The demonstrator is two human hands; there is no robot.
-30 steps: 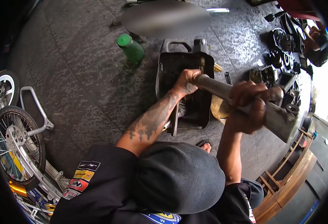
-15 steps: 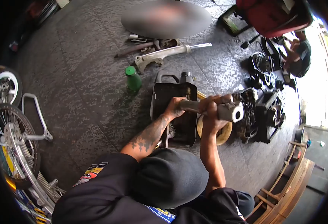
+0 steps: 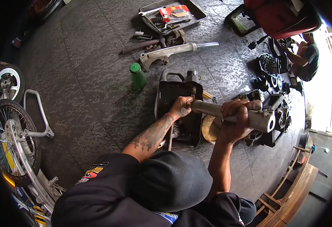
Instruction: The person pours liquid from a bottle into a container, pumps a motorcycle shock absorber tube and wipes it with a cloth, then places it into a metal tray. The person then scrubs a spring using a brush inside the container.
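A grey metal motorcycle fork leg [image 3: 210, 108] is held nearly level, its end with the round hole pointing right. My right hand [image 3: 239, 117] is wrapped round its right part. At its left end, my left hand [image 3: 181, 108] is closed at the tube's mouth; whether the fingers also pinch something small is hidden. Below the left hand lies a cut-open black jerrycan [image 3: 166, 99], dirty inside, with a handle and a cap. A round yellowish container [image 3: 209, 130] stands partly behind the right hand. Another fork leg [image 3: 169, 55] rests on the floor ahead.
A green bottle [image 3: 138, 76] stands left of the jerrycan. Farther off is a tool tray [image 3: 200, 16] with spanners. Dark engine parts [image 3: 268, 65] lie at right, near a crouching person [image 3: 308, 56]. Wheels [image 3: 13, 140] are at left, a wooden bench [image 3: 292, 193] at lower right.
The fork leg has swung rightward and slightly down at its holed end, along with my right hand. My left hand has shifted slightly right, staying at the tube's left end.
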